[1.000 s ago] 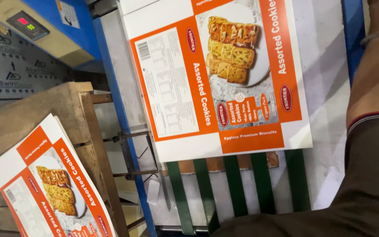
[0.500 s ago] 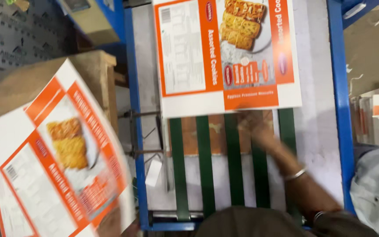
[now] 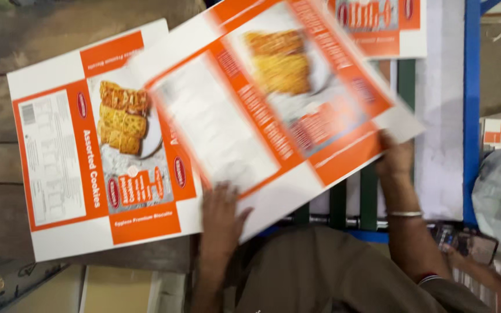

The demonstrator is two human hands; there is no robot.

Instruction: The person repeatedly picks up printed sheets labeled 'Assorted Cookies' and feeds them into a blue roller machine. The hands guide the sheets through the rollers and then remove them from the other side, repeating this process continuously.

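Hands grip 1 flat orange-and-white carton sheet (image 3: 273,98): our left hand (image 3: 220,217) holds its near edge, our right hand (image 3: 395,156) its right corner. We hold it tilted above a second carton sheet (image 3: 97,145) and the green conveyor belts (image 3: 369,194).

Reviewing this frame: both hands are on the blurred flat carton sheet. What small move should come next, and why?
Probably carry the upper carton sheet on toward the green belts and lay it flat. The left hand grips its lower edge and the right hand its far corner; it is lifted, tilted and motion-blurred, overlapping the lower sheet on the stack, so it rests nowhere yet.
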